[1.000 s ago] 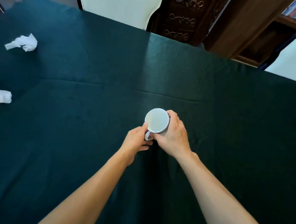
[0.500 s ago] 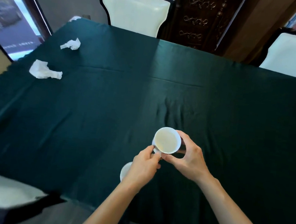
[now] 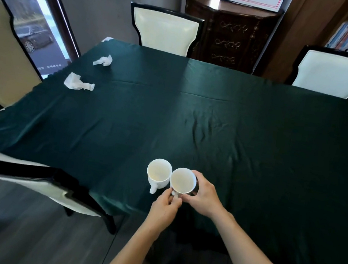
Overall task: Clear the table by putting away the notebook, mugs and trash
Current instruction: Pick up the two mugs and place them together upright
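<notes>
Two white ceramic mugs sit side by side, rims touching, in the lower middle of the frame near the table's front edge. Both are upright and look empty, with pale cream-tinted insides. The left white mug stands on the dark green tablecloth with its handle pointing toward the bottom of the frame; no hand touches it. The right white mug is held by both hands: the left hand pinches its small handle between thumb and fingers, and the right hand curls around its right side, fingers wrapped on the wall. Whether this mug rests on the cloth or is just above it I cannot tell.

Two crumpled white paper tissues lie in the upper left of the frame, well apart from the mugs: the nearer tissue by the table's left edge, the farther tissue toward the far left corner.

Four cream-backed chairs with black frames stand around the table.
</notes>
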### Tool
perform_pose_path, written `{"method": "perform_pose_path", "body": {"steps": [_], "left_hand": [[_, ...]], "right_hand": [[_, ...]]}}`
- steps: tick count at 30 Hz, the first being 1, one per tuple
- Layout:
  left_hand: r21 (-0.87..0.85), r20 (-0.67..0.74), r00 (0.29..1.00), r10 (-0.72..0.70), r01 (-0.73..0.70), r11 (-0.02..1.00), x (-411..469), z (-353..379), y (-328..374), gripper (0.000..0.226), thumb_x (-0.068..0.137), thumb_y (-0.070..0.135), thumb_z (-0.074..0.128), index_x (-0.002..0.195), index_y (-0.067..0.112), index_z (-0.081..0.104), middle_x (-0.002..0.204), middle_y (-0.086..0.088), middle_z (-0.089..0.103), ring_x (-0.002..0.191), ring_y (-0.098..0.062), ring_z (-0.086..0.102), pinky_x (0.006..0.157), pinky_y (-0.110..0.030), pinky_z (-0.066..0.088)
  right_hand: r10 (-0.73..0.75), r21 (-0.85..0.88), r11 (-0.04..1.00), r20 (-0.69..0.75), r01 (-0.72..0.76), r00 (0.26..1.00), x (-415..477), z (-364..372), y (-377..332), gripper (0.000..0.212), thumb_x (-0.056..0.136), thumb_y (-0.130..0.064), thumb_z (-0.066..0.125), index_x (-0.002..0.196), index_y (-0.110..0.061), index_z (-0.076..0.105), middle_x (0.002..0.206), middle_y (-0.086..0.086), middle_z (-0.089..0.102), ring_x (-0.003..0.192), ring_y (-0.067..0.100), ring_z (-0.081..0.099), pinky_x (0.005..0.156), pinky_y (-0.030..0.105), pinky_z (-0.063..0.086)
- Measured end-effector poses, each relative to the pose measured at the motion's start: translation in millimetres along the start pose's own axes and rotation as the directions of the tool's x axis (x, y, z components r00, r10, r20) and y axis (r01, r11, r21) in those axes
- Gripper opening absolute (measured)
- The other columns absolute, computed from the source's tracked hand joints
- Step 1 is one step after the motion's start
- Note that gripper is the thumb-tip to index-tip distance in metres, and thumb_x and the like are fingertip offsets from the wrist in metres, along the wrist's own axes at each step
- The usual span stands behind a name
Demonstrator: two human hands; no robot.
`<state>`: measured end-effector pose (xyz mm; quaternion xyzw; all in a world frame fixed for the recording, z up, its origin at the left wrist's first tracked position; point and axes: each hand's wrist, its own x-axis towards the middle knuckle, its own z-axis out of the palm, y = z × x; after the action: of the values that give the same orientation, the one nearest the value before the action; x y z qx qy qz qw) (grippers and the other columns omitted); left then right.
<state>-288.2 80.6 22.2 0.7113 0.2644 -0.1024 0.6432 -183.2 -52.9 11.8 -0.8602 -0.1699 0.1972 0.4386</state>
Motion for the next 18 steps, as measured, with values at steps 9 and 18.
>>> {"method": "perform_pose_path", "body": {"steps": [9,18], "left_hand": [[0.025,0.116,0.993,-0.001,-0.002,1.0,7,11,0,0.056,0.091,0.025,0.06,0.133,0.06,0.051,0.11,0.028,0.069,0.094,0.011,0.067,0.067,-0.002,0.046],[0.054,-0.493,0.87,0.034,-0.008,0.998,19,-11,-37,0.024,0.098,0.016,0.067,0.121,0.011,0.066,0.119,-0.009,0.057,0.109,-0.023,0.058,0.093,-0.028,0.041]], "right_hand": [[0.169,-0.003,0.986,-0.013,-0.169,0.986,10,6,23,0.081,0.079,-0.017,0.079,0.15,-0.029,0.041,0.129,-0.007,0.065,0.12,0.019,0.063,0.092,0.02,0.047],[0.407,0.12,0.914,-0.278,-0.388,0.87,-18,38,29,0.055,0.092,-0.01,0.063,0.144,-0.011,0.046,0.139,0.015,0.059,0.126,0.033,0.059,0.102,0.038,0.045]]}}
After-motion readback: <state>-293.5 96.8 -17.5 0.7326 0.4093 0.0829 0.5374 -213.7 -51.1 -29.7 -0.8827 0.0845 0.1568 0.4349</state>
